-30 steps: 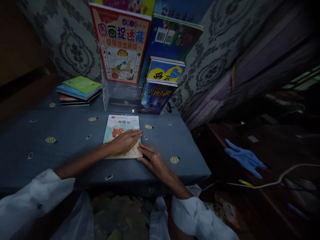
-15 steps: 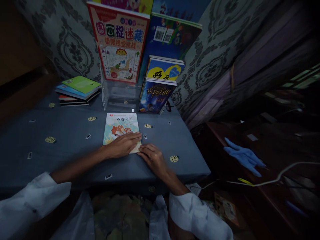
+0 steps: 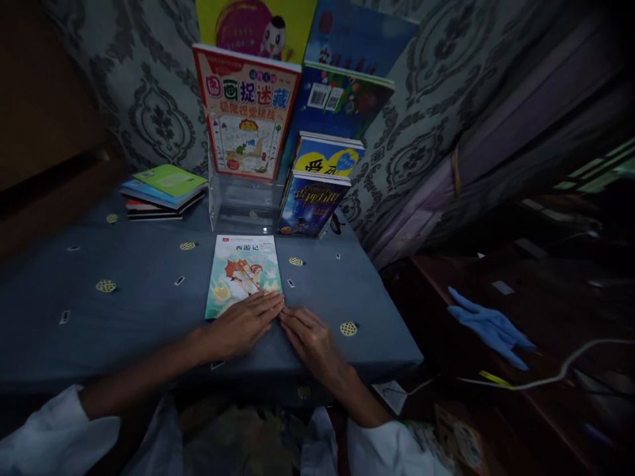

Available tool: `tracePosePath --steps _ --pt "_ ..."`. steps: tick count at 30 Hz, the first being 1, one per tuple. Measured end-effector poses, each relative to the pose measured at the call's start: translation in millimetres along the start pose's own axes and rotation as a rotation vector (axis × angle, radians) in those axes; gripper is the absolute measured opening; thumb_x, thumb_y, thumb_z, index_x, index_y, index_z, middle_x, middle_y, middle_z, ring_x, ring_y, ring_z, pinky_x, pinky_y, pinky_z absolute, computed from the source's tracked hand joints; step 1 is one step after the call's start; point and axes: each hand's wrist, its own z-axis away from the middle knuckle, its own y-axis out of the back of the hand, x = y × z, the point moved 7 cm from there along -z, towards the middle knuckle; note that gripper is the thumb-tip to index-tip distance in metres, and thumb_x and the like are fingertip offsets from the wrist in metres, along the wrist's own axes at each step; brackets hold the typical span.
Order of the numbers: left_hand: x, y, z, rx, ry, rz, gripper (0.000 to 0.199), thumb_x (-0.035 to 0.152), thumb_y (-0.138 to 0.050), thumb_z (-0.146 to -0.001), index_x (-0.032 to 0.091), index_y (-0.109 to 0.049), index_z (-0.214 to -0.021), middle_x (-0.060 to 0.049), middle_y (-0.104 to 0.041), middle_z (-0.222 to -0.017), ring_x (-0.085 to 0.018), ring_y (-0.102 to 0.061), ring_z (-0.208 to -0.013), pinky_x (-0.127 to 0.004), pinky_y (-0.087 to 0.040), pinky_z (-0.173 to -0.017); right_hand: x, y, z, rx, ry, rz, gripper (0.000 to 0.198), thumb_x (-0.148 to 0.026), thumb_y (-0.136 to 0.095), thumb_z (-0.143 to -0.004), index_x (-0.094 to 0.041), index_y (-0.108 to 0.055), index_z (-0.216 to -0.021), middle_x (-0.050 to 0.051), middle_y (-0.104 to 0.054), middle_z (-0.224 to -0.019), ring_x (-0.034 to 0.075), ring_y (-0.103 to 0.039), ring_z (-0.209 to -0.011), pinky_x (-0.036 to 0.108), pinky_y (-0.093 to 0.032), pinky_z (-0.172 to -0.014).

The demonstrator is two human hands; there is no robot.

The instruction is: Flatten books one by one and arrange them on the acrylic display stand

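Observation:
A thin paperback book (image 3: 245, 268) with a teal and white cover lies closed on the cloth-covered table. My left hand (image 3: 243, 324) rests flat across the book's lower edge, fingers stretched out side by side toward its right corner. At that lower right corner is my right hand (image 3: 310, 337), its fingers pressed together and bent around the corner. The tips of both hands meet there, and the corner itself is hidden under them.
Behind the book stands a clear acrylic rack (image 3: 241, 211) holding a red picture book (image 3: 251, 112) and several blue books (image 3: 315, 205). A small book stack (image 3: 163, 192) lies at left. Glasses (image 3: 336, 223) sit beside the rack. On a dark surface at right are a blue glove (image 3: 489, 327) and a white cable (image 3: 546, 373).
My left hand has slid down the cover toward the book's lower edge, uncovering more of the picture. My right hand stays at the corner. The camera view has tilted up slightly.

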Motion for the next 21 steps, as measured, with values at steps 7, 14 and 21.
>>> tracePosePath --steps 7,14,21 --pt "-2.7 0.9 -0.7 0.011 0.018 -0.017 0.046 0.031 -0.035 -0.106 0.014 -0.042 -0.148 -0.012 -0.045 -0.155 -0.02 -0.038 -0.146 -0.037 -0.028 -0.123 3.1 -1.4 2.1 0.001 0.0 -0.024 0.029 -0.016 -0.049 -0.1 -0.023 -0.067 -0.121 0.01 -0.074 -0.102 0.024 -0.07 -0.094 0.041 -0.062 -0.083" --pt "-35.6 10.4 -19.8 -0.021 0.048 0.004 0.046 0.032 -0.03 -0.107 0.012 -0.045 -0.146 -0.014 -0.044 -0.155 -0.021 -0.036 -0.147 -0.039 -0.027 -0.122 1.3 0.8 0.6 0.027 0.001 -0.018 0.025 -0.016 -0.051 -0.099 -0.021 -0.07 -0.114 0.011 -0.074 -0.101 0.023 -0.07 -0.089 0.039 -0.062 -0.08" --pt "-90.9 9.5 -41.5 -0.022 0.187 -0.04 0.048 0.035 -0.031 -0.105 0.012 -0.044 -0.146 -0.015 -0.04 -0.157 -0.023 -0.036 -0.147 -0.039 -0.03 -0.119 0.5 3.8 -1.1 0.043 -0.008 -0.046 0.024 -0.018 -0.05 -0.1 -0.022 -0.07 -0.112 0.01 -0.074 -0.1 0.023 -0.071 -0.089 0.04 -0.062 -0.081"
